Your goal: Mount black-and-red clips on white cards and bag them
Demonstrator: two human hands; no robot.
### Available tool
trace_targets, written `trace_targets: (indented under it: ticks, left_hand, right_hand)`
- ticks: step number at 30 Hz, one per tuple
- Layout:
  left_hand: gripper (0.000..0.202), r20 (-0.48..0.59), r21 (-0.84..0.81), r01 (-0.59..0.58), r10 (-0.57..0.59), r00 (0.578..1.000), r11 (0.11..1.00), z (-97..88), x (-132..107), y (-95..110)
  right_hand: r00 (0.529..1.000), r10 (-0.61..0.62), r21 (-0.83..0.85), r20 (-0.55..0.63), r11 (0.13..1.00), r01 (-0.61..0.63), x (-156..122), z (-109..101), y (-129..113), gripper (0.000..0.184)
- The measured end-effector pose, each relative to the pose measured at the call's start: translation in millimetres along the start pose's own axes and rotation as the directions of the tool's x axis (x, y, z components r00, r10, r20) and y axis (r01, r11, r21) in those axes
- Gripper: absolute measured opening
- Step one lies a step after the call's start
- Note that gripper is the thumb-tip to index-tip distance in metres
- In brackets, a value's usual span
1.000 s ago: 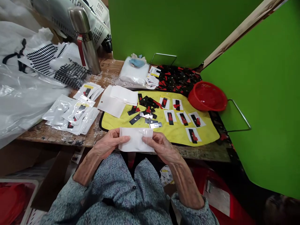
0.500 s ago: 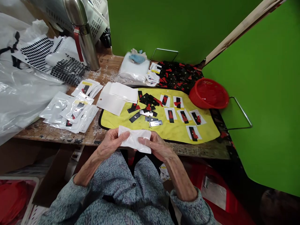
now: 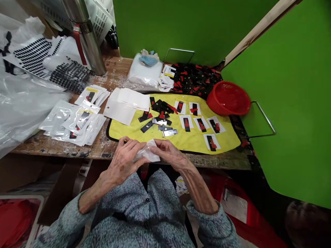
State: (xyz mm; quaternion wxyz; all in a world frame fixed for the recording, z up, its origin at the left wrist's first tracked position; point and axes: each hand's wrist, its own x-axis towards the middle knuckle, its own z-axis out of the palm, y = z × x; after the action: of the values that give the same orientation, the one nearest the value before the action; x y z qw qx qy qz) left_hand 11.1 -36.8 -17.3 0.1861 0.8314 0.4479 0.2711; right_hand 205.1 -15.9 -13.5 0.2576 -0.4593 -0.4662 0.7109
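Note:
Between my two hands, at the table's front edge, is a small white plastic bag (image 3: 152,155). My left hand (image 3: 126,155) is wrapped over its left part and hides much of it. The thumb and fingers of my right hand (image 3: 168,153) pinch its right end. Whatever the bag may contain cannot be made out. Just beyond lies a yellow mat (image 3: 124,131) with a loose pile of black, red and silver flat metal pieces (image 3: 161,115). To the right, several white cards (image 3: 186,123) each bear a black and red piece.
Filled clear packets (image 3: 74,124) lie at left on the wooden table, beside white paper sheets (image 3: 126,103). A steel thermos (image 3: 91,44) stands behind them. A red basket (image 3: 229,100) sits at the mat's right, near green panels (image 3: 170,24) and a heap of black-red pieces (image 3: 196,79).
My left hand has turned over and closed across the bag, which was spread flat between both hands before. Less of the bag shows now. The view has shifted slightly.

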Motion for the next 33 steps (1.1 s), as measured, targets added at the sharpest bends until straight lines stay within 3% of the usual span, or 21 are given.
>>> trace_targets:
  ticks: [2,3,4,6,8,9,11,13,19,23,26,31,33]
  left_hand:
    - [0.025,-0.039,-0.027,0.026,-0.027,0.999,0.999,0.1,-2,-4]
    - [0.023,-0.063,-0.041,0.036,-0.038,0.997,0.999,0.1,-3,-6]
    - [0.021,-0.085,-0.053,0.042,-0.046,0.995,0.998,0.2,-4,-8]
    - [0.019,-0.112,-0.063,0.05,-0.057,0.992,0.997,1.0,-6,-11]
    - [0.02,-0.108,-0.054,0.06,-0.065,0.992,0.997,2.9,-8,-15]
    - [0.02,-0.101,-0.046,0.061,-0.065,0.993,0.997,3.9,-9,-16]
    - [0.021,-0.094,-0.032,0.053,-0.056,0.994,0.998,5.7,-10,-18]
    - [0.022,-0.097,-0.015,0.038,-0.039,0.995,0.999,6.4,-11,-19]
    - [0.028,-0.13,0.039,0.024,-0.019,0.991,0.999,5.8,-13,-18]
    - [0.031,-0.164,0.043,-0.008,0.015,0.986,0.999,8.0,-10,-18]
    - [0.03,-0.16,0.026,-0.022,0.025,0.987,0.999,9.2,-8,-17]
    - [0.023,-0.181,-0.003,-0.024,0.023,0.983,1.0,7.3,-6,-13]
    - [0.02,-0.181,-0.018,-0.013,0.009,0.983,1.0,6.4,-6,-13]
  right_hand:
    - [0.987,-0.061,-0.099,-0.152,0.994,0.047,-5,-12,4,0.032]
    - [0.958,-0.113,-0.191,-0.264,0.98,0.063,-9,-21,7,0.029]
    - [0.906,-0.183,-0.308,-0.382,0.949,0.062,-12,-32,11,0.025]
    - [0.751,-0.352,-0.559,-0.558,0.829,-0.026,-17,-53,19,0.02]
    - [0.601,-0.495,-0.718,-0.627,0.667,-0.2,-17,-73,25,0.021]
    - [0.55,-0.539,-0.751,-0.638,0.592,-0.292,-15,-80,27,0.023]
    - [0.489,-0.577,-0.756,-0.654,0.483,-0.441,-7,-90,29,0.027]
    - [0.447,-0.588,-0.729,-0.674,0.435,-0.528,3,-95,29,0.028]
    - [0.421,-0.565,-0.688,-0.709,0.423,-0.59,18,-101,29,0.027]
    - [0.371,-0.461,-0.59,-0.806,0.591,-0.55,23,-108,26,0.019]
    - [0.37,-0.406,-0.548,-0.836,0.663,-0.51,28,-112,23,0.018]
    - [0.418,-0.406,-0.566,-0.813,0.721,-0.4,23,-102,12,0.01]
    - [0.495,-0.42,-0.586,-0.761,0.772,-0.245,8,-90,3,0.008]
